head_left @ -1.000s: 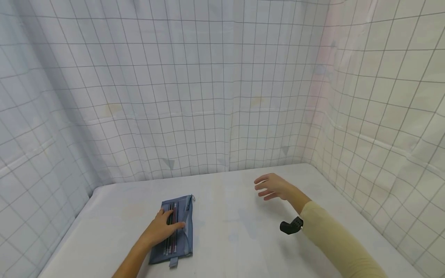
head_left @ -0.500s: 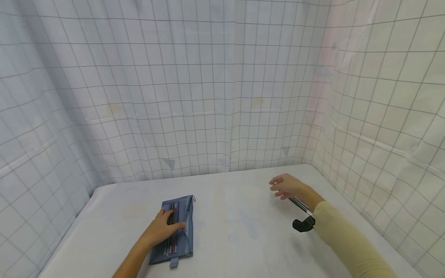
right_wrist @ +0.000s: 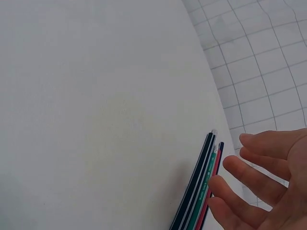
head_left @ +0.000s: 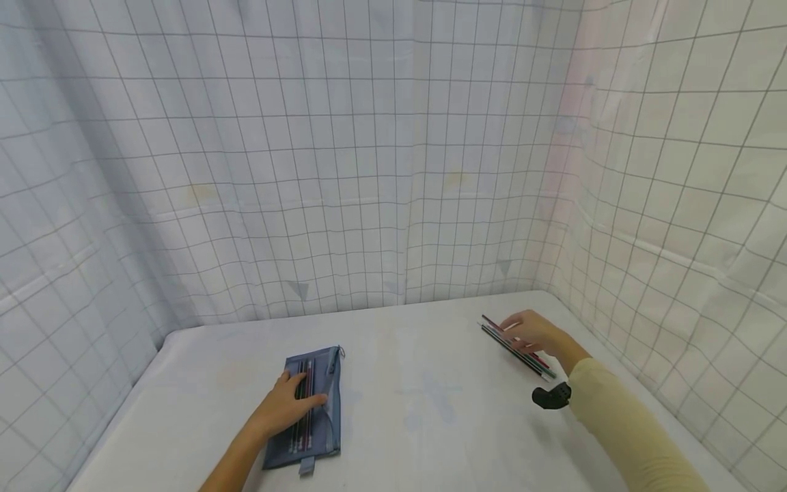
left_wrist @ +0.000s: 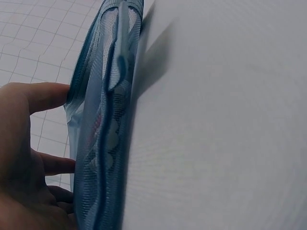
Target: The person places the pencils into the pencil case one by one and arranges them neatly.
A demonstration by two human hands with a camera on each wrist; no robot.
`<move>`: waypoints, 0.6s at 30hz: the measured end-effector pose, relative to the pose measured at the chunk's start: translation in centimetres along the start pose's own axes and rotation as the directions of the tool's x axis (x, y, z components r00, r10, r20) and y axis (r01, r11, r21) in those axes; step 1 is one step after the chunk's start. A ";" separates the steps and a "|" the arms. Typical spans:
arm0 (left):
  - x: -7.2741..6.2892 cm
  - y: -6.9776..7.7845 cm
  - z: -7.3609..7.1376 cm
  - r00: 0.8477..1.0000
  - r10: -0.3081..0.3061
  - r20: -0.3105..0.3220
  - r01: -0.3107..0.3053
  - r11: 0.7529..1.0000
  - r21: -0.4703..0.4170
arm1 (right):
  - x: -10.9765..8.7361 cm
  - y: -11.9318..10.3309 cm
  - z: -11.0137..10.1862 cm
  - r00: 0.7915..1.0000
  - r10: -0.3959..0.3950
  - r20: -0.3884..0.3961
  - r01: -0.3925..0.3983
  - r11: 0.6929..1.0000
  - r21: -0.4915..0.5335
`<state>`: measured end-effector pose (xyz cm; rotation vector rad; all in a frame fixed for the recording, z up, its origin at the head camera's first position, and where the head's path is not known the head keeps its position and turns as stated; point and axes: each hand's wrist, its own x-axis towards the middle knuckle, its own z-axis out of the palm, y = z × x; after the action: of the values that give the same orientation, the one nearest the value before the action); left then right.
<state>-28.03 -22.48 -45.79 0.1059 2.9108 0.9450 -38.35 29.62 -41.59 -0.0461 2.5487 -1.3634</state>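
A flat blue pencil case (head_left: 330,417) lies at the left of the table, with several pencils (head_left: 310,434) showing through its mesh front. Across it rests my left hand (head_left: 285,406), its fingers and thumb spread; in the left wrist view the fingertips touch the mesh case (left_wrist: 103,191) and its zip edge. At the right, several loose dark, green and red pencils (head_left: 533,363) lie side by side. My right hand (head_left: 536,333) is just over them, fingers relaxed and apart. The right wrist view has the fingers beside the pencils (right_wrist: 197,191), holding none; contact is unclear.
The table (head_left: 406,410) is covered in white cloth. White grid-patterned curtains (head_left: 369,171) hang behind it and at both sides. A black wrist device (head_left: 551,396) sits at the right sleeve.
My right hand has moved to the right, away from the middle of the table, and the loose pencils now show beneath it. The left hand and pencil case have stayed in place.
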 end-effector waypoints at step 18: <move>0.1 0.0 0.2 1.000 0.003 -0.009 -0.002 1.000 0.009 | 1.0 2.5 1.7 0.986 -0.111 -0.123 0.049 0.906 -0.420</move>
<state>-28.08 -22.38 -45.93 0.1063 2.9235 0.9356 -38.70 29.48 -44.72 -0.1357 2.9473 -0.8470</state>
